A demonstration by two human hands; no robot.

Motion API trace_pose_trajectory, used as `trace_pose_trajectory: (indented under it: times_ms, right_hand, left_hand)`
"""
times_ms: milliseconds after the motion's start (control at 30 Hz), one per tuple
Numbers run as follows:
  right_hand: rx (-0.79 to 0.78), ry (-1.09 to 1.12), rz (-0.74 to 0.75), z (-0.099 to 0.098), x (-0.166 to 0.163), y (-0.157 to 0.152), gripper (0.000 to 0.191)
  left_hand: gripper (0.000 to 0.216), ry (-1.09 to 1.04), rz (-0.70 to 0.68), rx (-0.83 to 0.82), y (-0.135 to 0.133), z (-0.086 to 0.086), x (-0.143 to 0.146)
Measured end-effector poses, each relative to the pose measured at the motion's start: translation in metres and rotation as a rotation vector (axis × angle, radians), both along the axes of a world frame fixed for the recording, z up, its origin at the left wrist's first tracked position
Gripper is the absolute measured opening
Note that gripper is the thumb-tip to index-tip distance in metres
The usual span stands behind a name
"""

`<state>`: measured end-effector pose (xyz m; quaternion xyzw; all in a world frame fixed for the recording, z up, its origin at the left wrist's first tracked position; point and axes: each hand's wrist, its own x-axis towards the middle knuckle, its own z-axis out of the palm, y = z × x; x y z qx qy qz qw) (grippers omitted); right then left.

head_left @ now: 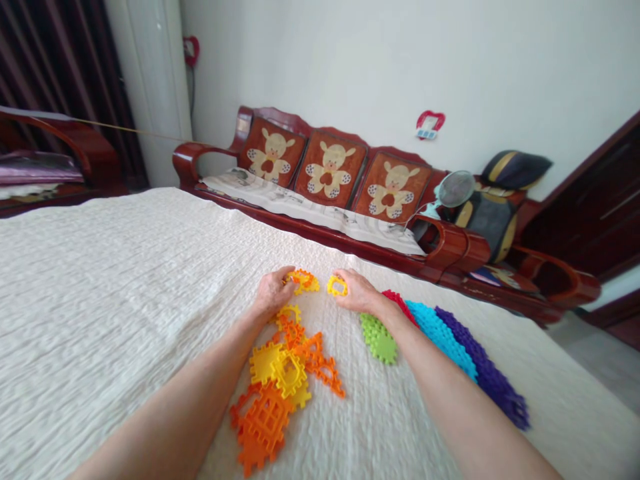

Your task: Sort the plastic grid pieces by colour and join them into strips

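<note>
My left hand [274, 291] is closed on the edge of some orange and yellow interlocking plastic pieces [306, 281]; how many it grips I cannot tell. A short gap to the right, my right hand [356, 291] pinches a yellow interlocking piece [337, 286] with an open centre. Nearer to me lies a loose heap of yellow pieces [290, 373] and orange pieces [267, 417], some overlapping. Beside and partly under my right forearm are stacked rows of green pieces [379, 339], red pieces [397, 301], light blue pieces [443, 339] and purple pieces [483, 367].
The pieces rest on a white quilted cover [125, 287]. Beyond its far edge stands a wooden sofa [300, 213] with brown bear cushions [327, 167]. A small fan [454, 190] and a wooden armchair [555, 270] are at the right; another armchair [97, 157] is at the left.
</note>
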<state>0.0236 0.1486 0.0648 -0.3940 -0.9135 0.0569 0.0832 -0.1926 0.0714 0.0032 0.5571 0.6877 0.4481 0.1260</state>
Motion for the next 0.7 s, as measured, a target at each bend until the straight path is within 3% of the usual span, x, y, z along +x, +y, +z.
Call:
trace_pose_trajectory:
  times_ms: [200,567,700]
  right_hand:
    - [-0.005,-0.062,-0.136,-0.011,0.0,0.045,0.058]
    - [-0.045,-0.141,-0.187,-0.013,-0.002,0.054,0.059]
    - [0.01,-0.033,-0.075,-0.013,-0.014,0.039,0.059]
  left_hand:
    - [0.049,-0.037,0.015,0.017,0.0,0.001,-0.001]
    - [0.047,-0.128,0.046,0.043,0.0,0.003,0.0]
    - [0.048,-0.238,0.076,0.081,0.002,0.0,-0.002]
